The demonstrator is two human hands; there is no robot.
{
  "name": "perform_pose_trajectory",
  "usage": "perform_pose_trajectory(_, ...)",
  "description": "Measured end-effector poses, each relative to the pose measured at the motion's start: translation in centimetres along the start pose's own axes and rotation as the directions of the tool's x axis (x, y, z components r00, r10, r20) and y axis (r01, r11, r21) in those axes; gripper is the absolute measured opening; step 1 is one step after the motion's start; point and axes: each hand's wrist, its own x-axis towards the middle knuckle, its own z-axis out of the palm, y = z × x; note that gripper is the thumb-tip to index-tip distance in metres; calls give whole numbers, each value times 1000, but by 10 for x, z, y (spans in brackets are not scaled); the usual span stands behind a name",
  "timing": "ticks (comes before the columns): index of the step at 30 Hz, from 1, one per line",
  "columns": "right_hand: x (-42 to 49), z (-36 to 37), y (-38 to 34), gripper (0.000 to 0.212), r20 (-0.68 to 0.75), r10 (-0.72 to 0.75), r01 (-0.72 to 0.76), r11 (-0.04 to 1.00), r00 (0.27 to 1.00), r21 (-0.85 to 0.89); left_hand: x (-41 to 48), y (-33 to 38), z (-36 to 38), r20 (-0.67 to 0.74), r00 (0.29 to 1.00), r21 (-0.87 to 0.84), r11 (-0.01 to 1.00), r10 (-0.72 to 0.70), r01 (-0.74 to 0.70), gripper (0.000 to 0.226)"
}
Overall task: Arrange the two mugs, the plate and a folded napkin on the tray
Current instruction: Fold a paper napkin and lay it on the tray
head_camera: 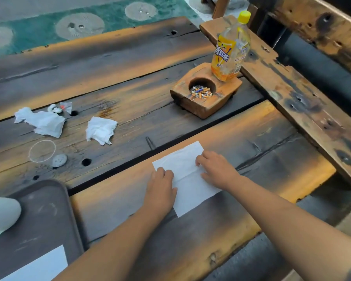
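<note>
While the napkin (187, 179) lay on the table (251, 138), left grip (160, 187) and right grip (216, 169) pressed it (fingers bent, pinch unclear).
</note>
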Motion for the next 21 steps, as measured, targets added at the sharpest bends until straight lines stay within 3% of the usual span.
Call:
perform_pose_trajectory(12,-4,2,0,7,7,-6,5,999,1000,41,-1,1,8,2,999,-59,997,-44,44,12)
perform_pose_trajectory(21,-38,-13,-26,9,23,65,-68,952,998,299,-22,-16,-7,45,998,-205,978,35,-25,9)
